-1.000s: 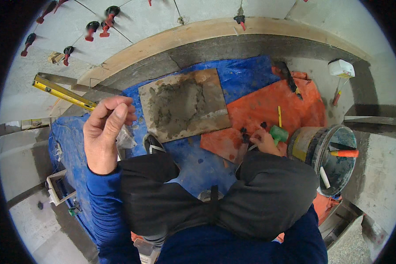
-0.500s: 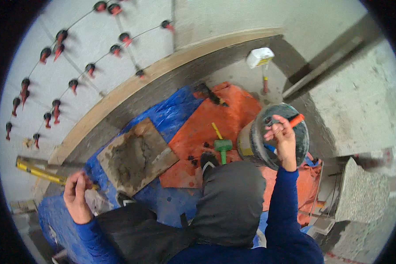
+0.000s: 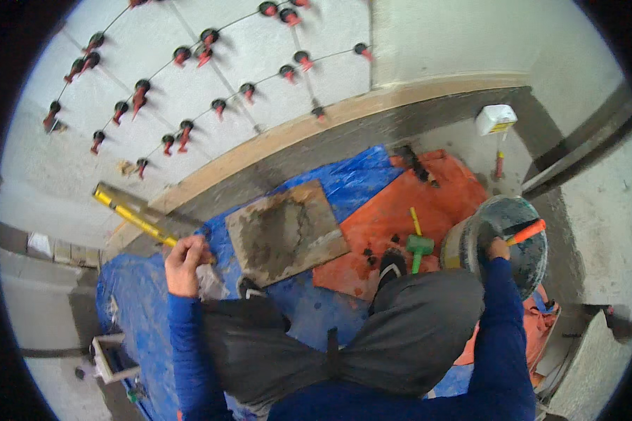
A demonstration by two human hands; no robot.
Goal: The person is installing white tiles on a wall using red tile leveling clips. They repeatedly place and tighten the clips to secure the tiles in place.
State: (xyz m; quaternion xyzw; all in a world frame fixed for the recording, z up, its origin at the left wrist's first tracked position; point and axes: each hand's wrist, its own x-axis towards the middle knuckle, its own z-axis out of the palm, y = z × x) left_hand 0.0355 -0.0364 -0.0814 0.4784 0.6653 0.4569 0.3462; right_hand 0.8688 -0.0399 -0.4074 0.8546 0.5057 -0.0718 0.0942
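My right hand point(image 3: 498, 248) is down at the mouth of a dark, mortar-smeared bucket point(image 3: 465, 242). Its fingers are hidden from view, beside a dark shape inside. An orange handle point(image 3: 527, 231) sticks up right next to that hand; whether I grip it cannot be made out. At the left, my left hand point(image 3: 184, 265) is raised with the fingers curled together. Anything held in them is too small or hidden to name. The lower end of a yellow spirit level point(image 3: 135, 219), beside the wall, appears just behind this hand.
A mortar-smeared square board point(image 3: 281, 231) lies on blue sheeting point(image 3: 361, 172) before me. A green mallet point(image 3: 419, 245) rests on orange sheeting point(image 3: 386, 203). Red-and-black tile levelling clips point(image 3: 219, 105) dot the wall tiles. A white container point(image 3: 496, 119) stands past the bucket.
The view has swung left, shifting the scene rightward. My right hand, its fingers spread above the bucket before, has gone down to its mouth. My left hand stays raised with curled fingers.
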